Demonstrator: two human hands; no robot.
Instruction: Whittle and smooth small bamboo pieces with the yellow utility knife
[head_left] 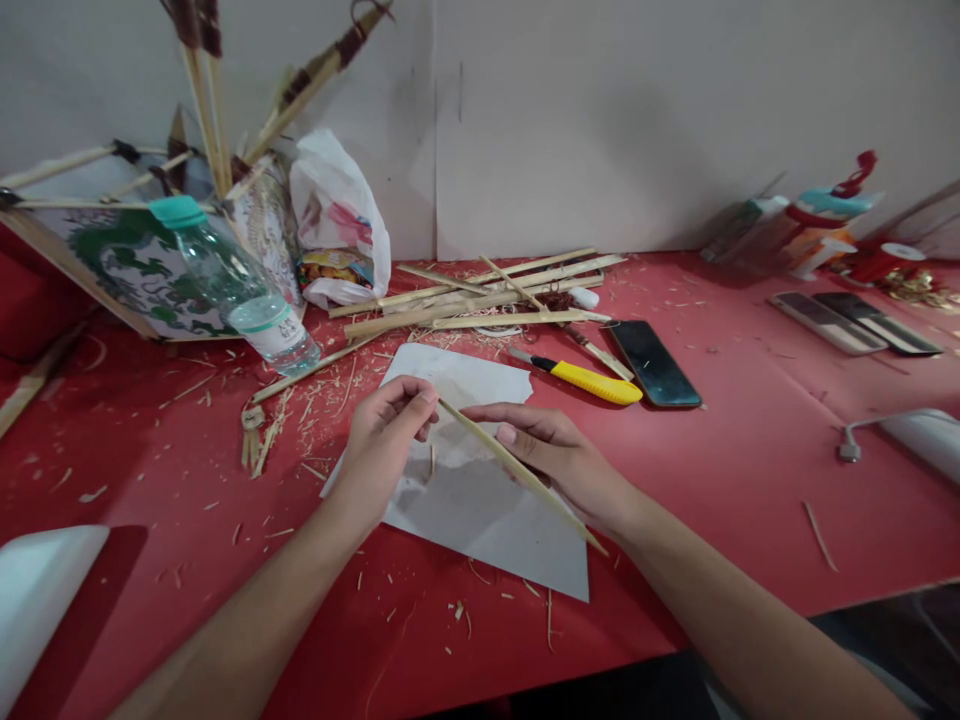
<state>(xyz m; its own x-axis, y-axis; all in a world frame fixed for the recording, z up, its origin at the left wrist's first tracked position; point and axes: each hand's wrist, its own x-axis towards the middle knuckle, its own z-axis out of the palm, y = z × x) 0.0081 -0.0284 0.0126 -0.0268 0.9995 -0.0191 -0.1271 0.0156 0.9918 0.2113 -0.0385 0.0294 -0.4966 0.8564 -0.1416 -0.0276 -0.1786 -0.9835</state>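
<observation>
A thin, pale bamboo strip slants between my hands, its lower right end tapering to a point. My left hand is closed, pinching the strip's upper end between thumb and finger. Farther down, my right hand grips the strip with the thumb pressed on it; some of its fingers are hidden behind. Beneath both hands lies a white sheet of paper with a torn edge. Just beyond the paper rests a yellow utility knife, next to a dark phone.
Bamboo strips lie piled against the wall. A water bottle leans at the left by a dragon-patterned frame and a white plastic bag. Shavings litter the red table. A cable plug lies at the right.
</observation>
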